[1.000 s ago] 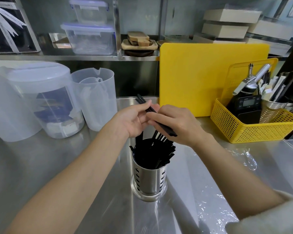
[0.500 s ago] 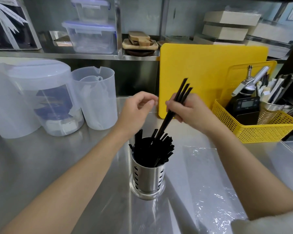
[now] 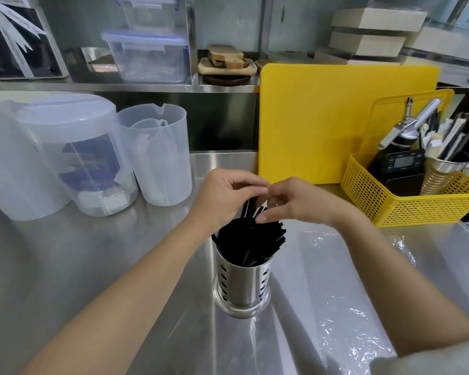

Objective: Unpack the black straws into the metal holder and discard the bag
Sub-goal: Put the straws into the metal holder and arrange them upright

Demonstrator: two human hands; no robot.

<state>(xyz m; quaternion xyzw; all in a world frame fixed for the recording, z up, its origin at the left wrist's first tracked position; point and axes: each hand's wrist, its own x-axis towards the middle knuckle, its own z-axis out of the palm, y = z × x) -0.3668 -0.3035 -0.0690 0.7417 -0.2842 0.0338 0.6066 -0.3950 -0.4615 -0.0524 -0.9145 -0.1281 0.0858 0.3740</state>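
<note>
Many black straws (image 3: 251, 239), metal holder (image 3: 243, 288)

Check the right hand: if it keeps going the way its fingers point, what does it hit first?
The right hand points leftward, fingertips nearly meeting the left hand above the black straws in the perforated metal holder. It would probably meet the left hand's fingers first, though depth is unclear.

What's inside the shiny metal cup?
The metal holder is packed with black straws, tops sticking out. Both hands cover some tips. Its steel wall hides the straws' lower ends and the bottom.
</note>
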